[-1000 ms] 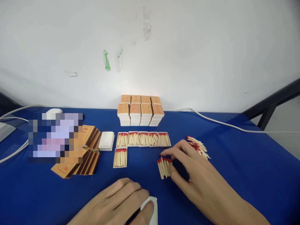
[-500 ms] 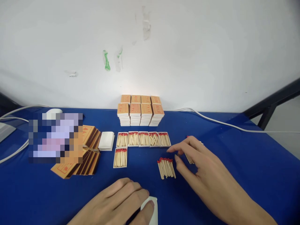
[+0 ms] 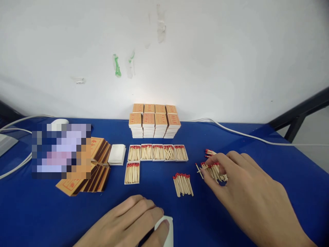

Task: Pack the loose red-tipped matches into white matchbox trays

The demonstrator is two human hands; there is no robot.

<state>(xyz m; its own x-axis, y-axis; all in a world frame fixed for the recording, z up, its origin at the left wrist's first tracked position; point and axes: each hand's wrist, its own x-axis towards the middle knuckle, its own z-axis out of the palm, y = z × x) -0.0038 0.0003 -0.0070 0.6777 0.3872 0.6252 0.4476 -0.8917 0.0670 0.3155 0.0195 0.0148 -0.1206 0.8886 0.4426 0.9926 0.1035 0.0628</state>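
My left hand (image 3: 136, 219) is closed around a white matchbox tray (image 3: 169, 235) at the bottom of the view. Most of the tray is hidden beneath the fingers. Over a loose heap of red-tipped matches (image 3: 214, 169) on the right, my right hand (image 3: 241, 185) has thumb and forefinger in a pinch. A match end pokes out between these fingertips, and one match (image 3: 198, 171) stands out at the heap's left side. A neater bunch of matches (image 3: 183, 184) lies on the table between my two hands.
Several match-filled trays (image 3: 158, 152) form a row, with another filled tray (image 3: 132, 173) in front. Stacked matchboxes (image 3: 154, 120) stand by the wall. Left are empty-looking white trays (image 3: 117, 154), fanned matchbox sleeves (image 3: 95, 175) and a blurred-out object (image 3: 61, 151). A white cable (image 3: 239, 135) crosses behind.
My right hand has moved right, from beside the neat bunch to the loose heap, and its fingers have closed into a pinch. My left hand stays put on the tray.
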